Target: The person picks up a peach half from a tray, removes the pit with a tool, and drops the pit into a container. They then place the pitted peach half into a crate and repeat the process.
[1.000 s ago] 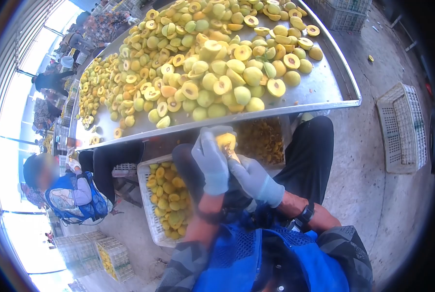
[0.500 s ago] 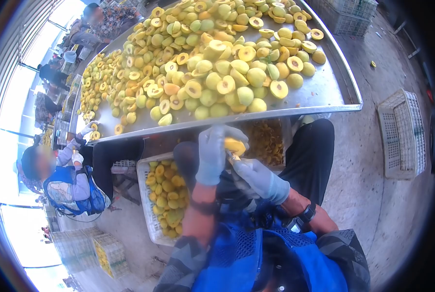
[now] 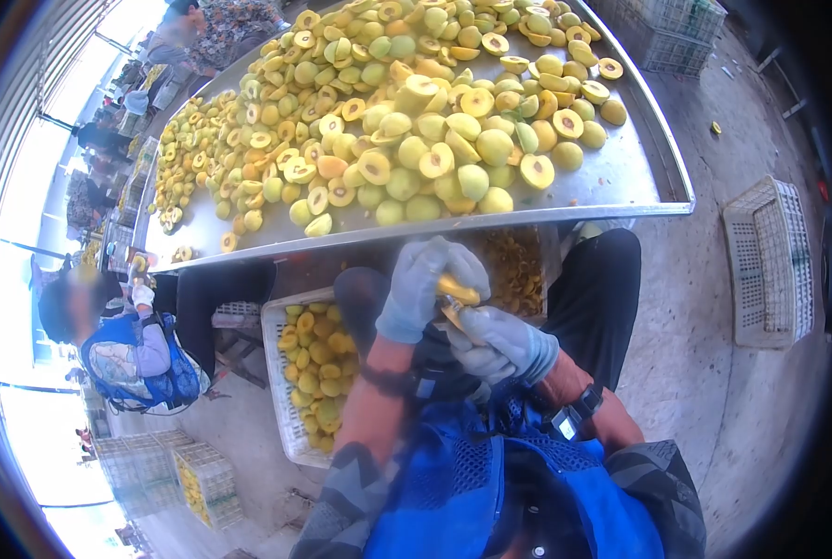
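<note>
In front of my lap, just below the table edge, my left hand (image 3: pixel 432 284) in a pale work glove is closed around a yellow peach half (image 3: pixel 459 290). My right hand (image 3: pixel 509 343), also gloved, grips a small hand tool (image 3: pixel 451 309) with a metal tip and a tan handle. The tip meets the lower side of the fruit. Its exact shape is partly hidden by my fingers. Above my hands, a metal table (image 3: pixel 611 191) carries a large heap of halved peaches (image 3: pixel 406 140), many showing brown pits or pit hollows.
A white crate (image 3: pixel 281 410) of peach halves stands left of my legs. A bin of brownish scraps (image 3: pixel 514 270) sits under the table. An upright crate (image 3: pixel 770 265) is on the floor at right. One co-worker (image 3: pixel 136 345) sits at left; others are farther back.
My hands stay almost in place, while the peach half has tilted against the tool. The co-worker at left has drawn a hand back from the table, holding a fruit piece.
</note>
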`<state>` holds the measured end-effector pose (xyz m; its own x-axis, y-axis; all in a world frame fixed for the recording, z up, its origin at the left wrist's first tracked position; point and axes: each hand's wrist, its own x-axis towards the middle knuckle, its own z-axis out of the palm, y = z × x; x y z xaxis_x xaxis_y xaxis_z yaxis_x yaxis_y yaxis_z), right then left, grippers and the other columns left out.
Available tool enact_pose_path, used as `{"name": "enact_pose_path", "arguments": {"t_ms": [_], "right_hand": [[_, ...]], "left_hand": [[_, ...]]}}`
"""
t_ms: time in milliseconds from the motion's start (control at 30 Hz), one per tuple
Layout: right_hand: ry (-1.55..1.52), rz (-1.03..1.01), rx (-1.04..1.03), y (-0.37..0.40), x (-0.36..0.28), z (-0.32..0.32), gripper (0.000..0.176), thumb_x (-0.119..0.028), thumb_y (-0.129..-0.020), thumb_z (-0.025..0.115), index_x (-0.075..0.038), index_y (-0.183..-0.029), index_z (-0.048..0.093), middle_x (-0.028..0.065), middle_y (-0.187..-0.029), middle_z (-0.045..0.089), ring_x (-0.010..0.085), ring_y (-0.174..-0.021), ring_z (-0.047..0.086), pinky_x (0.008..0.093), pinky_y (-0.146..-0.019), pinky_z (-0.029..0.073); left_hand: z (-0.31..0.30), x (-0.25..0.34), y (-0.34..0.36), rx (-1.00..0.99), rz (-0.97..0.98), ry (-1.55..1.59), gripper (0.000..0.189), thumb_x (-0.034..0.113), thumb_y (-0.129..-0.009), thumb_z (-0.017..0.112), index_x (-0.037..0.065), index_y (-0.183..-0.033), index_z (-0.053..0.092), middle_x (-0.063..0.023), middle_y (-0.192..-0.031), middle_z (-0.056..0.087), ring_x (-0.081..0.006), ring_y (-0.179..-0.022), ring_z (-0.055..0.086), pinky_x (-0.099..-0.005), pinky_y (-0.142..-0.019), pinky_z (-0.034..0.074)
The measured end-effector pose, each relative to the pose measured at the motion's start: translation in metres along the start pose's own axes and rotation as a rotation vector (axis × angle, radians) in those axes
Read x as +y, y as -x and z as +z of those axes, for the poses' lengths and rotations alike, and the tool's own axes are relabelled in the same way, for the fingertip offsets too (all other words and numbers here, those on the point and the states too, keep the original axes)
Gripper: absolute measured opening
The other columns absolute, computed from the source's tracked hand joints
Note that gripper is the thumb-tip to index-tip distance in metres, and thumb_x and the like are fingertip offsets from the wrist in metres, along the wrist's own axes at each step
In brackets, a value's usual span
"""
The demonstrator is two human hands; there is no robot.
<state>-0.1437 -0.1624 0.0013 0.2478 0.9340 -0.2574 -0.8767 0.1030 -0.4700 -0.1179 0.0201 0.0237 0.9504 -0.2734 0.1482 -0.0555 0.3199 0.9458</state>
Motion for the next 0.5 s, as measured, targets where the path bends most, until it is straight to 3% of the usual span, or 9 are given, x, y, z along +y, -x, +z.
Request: {"name": "enact_pose_path", "arguments": {"t_ms": [133,233,367,500], "right_hand": [[-0.057,0.047,-0.027,0.002,0.001,-0.009,0.046,-0.053,-0.108,0.044,-0.018,-0.078,0.044,-0.0075,-0.056,0.034,0.0019,-0.039,0.025,0.02,-0.032,0.016],[0.046,-0.023,0.009,0.006,-0.002,-0.001,0.043,-0.052,-0.107,0.046,-0.016,-0.084,0.047,-0.0065,-0.056,0.035,0.0029,-0.039,0.026,0.0203,-0.032,0.017],[-0.194,-0.045,-0.177,0.0,0.011,-0.03,0.042,-0.049,-0.107,0.047,-0.01,-0.095,0.05,-0.0041,-0.058,0.036,0.0044,-0.039,0.026,0.0206,-0.033,0.019],[-0.176,-0.111,-0.24,-0.001,0.017,-0.039,0.049,-0.055,-0.106,0.045,-0.008,-0.094,0.049,-0.0015,-0.061,0.036,0.0038,-0.042,0.027,0.0188,-0.034,0.018]], "left_hand": [[0.009,-0.012,-0.002,-0.025,0.068,0.256,0.064,0.043,-0.11,0.042,-0.002,-0.068,0.061,-0.0204,-0.075,0.067,-0.0283,-0.07,0.064,-0.0368,-0.065,0.052],[0.009,-0.026,-0.005,-0.031,0.121,0.356,0.06,0.047,-0.11,0.039,0.005,-0.067,0.051,-0.0153,-0.066,0.059,-0.0316,-0.062,0.061,-0.0412,-0.059,0.051],[0.02,-0.029,-0.001,0.222,-0.031,0.543,0.053,0.047,-0.11,0.037,0.007,-0.079,0.053,-0.0164,-0.076,0.062,-0.0314,-0.065,0.062,-0.0413,-0.058,0.053],[0.019,-0.028,-0.003,0.42,-0.163,0.618,0.051,0.049,-0.11,0.036,0.006,-0.092,0.057,-0.0179,-0.084,0.066,-0.03,-0.069,0.066,-0.0389,-0.062,0.058]]}}
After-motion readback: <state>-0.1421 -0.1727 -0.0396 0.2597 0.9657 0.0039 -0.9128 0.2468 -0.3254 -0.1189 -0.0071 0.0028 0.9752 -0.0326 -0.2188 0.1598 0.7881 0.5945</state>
